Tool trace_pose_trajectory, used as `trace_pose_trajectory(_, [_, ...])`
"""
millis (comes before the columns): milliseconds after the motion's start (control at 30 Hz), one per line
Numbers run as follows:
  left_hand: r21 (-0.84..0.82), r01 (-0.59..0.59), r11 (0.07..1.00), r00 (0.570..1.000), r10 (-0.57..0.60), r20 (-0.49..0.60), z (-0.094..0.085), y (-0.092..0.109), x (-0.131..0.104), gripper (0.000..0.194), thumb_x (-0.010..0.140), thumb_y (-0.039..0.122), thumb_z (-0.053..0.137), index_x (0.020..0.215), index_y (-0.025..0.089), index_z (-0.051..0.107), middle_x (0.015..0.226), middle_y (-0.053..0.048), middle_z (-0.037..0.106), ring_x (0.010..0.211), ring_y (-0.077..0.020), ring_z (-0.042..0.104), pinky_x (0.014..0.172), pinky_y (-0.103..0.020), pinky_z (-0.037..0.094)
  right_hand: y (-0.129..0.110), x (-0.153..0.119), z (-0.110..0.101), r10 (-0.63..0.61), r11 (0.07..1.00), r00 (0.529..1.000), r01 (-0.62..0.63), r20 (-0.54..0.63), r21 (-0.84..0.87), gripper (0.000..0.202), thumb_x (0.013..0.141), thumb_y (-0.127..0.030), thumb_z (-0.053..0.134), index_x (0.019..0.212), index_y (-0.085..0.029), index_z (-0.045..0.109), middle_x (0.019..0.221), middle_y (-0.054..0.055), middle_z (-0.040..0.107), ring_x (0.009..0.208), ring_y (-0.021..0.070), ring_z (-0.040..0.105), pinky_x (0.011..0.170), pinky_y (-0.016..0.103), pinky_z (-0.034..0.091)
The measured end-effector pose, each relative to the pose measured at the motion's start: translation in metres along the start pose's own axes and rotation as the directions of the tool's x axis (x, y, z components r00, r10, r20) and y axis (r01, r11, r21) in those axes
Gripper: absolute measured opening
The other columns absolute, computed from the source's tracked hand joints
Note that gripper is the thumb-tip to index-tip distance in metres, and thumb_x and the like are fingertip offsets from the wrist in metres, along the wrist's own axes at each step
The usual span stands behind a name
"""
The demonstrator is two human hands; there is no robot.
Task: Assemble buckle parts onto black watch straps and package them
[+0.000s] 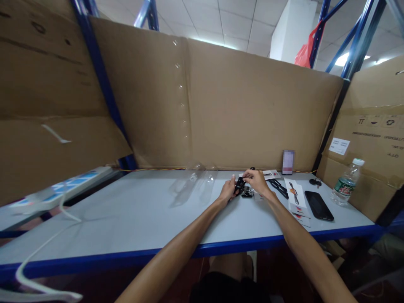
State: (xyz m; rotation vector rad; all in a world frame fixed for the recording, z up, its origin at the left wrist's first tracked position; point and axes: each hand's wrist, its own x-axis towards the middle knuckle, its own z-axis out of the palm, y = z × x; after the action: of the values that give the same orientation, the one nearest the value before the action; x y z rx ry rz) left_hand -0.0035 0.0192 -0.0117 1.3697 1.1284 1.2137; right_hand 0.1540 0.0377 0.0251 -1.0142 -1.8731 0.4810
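Note:
My left hand [227, 189] is closed around a slim black object [240, 184], which tilts up and away over the table. With fingertips pinched, my right hand [256, 180] grips the upper end of the same object; its exact kind is too small to make out. Just below my hands lie small dark, shiny pieces [247, 192]. Right of my right hand are several long black handle-like parts [277, 188] and a printed card [270, 174]. Another stack of cards [296, 194], showing a picture of a handled tool, lies farther right.
Clear plastic sleeves [191, 185] lie left of my hands. To the right are a black phone [318, 205], a water bottle [347, 183], dark keys [314, 182] and an upright screen [288, 162]. Cardboard [252, 109] walls the back; a power strip [63, 189] and white cable [38, 244] lie left.

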Motion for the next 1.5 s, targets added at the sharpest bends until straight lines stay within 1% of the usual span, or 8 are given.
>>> trace_pose_trajectory(333, [0.056,0.056,0.997,0.996,-0.06,0.068,0.0,0.006,-0.003,0.066,0.086,0.078,0.036,0.063,0.018,0.052,0.045,0.003,0.044,0.033,-0.0078,0.031,0.036,-0.023,0.017,-0.003,-0.003,-0.009,-0.17,0.884,0.98,0.196,0.099,-0.424,0.015,0.084,-0.01,0.07,0.081,-0.023,0.078,0.087,0.004,0.069,0.091,0.0192,0.057,0.084,0.029,0.041])
trace_pose_trajectory(500, [0.026,0.104,0.994,0.99,-0.106,0.092,0.0,0.007,-0.001,0.05,0.084,0.061,0.059,0.061,0.018,0.051,0.044,0.005,0.043,0.032,-0.0057,0.031,0.036,-0.021,0.014,-0.004,-0.006,-0.006,-0.109,0.843,0.992,0.127,0.066,-0.523,0.015,0.089,-0.016,0.066,0.087,-0.023,0.079,0.091,0.007,0.067,0.093,0.0204,0.057,0.08,0.028,0.04])
trace_pose_trajectory(667, [-0.068,0.116,0.991,0.993,-0.114,0.035,-0.002,0.008,0.0,0.032,0.088,0.043,0.06,0.069,0.018,0.052,0.046,0.008,0.041,0.032,-0.0045,0.028,0.036,-0.021,0.013,-0.008,-0.006,-0.005,0.017,0.882,0.985,-0.096,-0.173,-0.462,0.018,0.09,-0.015,0.06,0.094,-0.022,0.076,0.093,0.005,0.072,0.085,0.0177,0.063,0.077,0.026,0.042])
trace_pose_trajectory(900, [-0.132,0.106,0.986,0.991,-0.116,-0.067,-0.003,0.007,0.001,0.03,0.087,0.046,0.059,0.08,0.018,0.051,0.048,0.009,0.042,0.034,-0.0044,0.03,0.037,-0.019,0.015,-0.008,-0.008,-0.008,0.176,0.823,0.977,-0.214,-0.122,-0.526,0.018,0.085,-0.016,0.062,0.085,-0.024,0.078,0.09,0.006,0.077,0.086,0.0208,0.069,0.068,0.025,0.041])
trace_pose_trajectory(1100, [-0.283,-0.045,0.958,0.973,-0.022,-0.229,-0.005,0.013,0.001,0.028,0.086,0.046,0.052,0.079,0.02,0.05,0.053,0.005,0.05,0.037,-0.0061,0.036,0.037,-0.02,0.022,-0.003,-0.007,-0.021,0.209,0.76,0.942,-0.327,-0.264,-0.562,0.023,0.093,-0.027,0.056,0.094,-0.023,0.078,0.096,0.012,0.077,0.088,0.0238,0.07,0.068,0.027,0.041])
trace_pose_trajectory(1200, [-0.37,-0.046,0.928,0.964,-0.056,-0.26,-0.011,0.016,0.002,0.024,0.081,0.042,0.055,0.083,0.018,0.053,0.06,0.004,0.053,0.042,-0.0063,0.041,0.04,-0.019,0.029,0.002,-0.007,-0.025,0.221,0.741,0.936,-0.343,-0.273,-0.577,0.023,0.094,-0.028,0.055,0.091,-0.022,0.078,0.095,0.013,0.077,0.087,0.0238,0.07,0.068,0.027,0.041])
trace_pose_trajectory(1400, [-0.349,-0.016,0.937,0.96,-0.084,-0.268,-0.017,0.017,0.001,0.053,0.071,0.034,0.066,0.12,0.015,0.061,0.058,0.008,0.047,0.044,-0.0067,0.039,0.043,-0.019,0.023,0.008,-0.007,-0.024,0.246,0.746,0.919,-0.383,-0.308,-0.545,0.024,0.094,-0.029,0.054,0.092,-0.023,0.077,0.094,0.011,0.077,0.088,0.0224,0.07,0.069,0.026,0.04])
trace_pose_trajectory(1500, [-0.291,0.018,0.957,0.956,-0.101,-0.275,-0.016,0.016,0.002,0.056,0.071,0.03,0.065,0.124,0.01,0.06,0.056,0.008,0.046,0.044,-0.0077,0.038,0.044,-0.021,0.024,0.008,-0.008,-0.022,0.232,0.752,0.927,-0.362,-0.294,-0.551,0.024,0.094,-0.029,0.054,0.092,-0.023,0.077,0.093,0.01,0.077,0.088,0.0218,0.07,0.069,0.026,0.04])
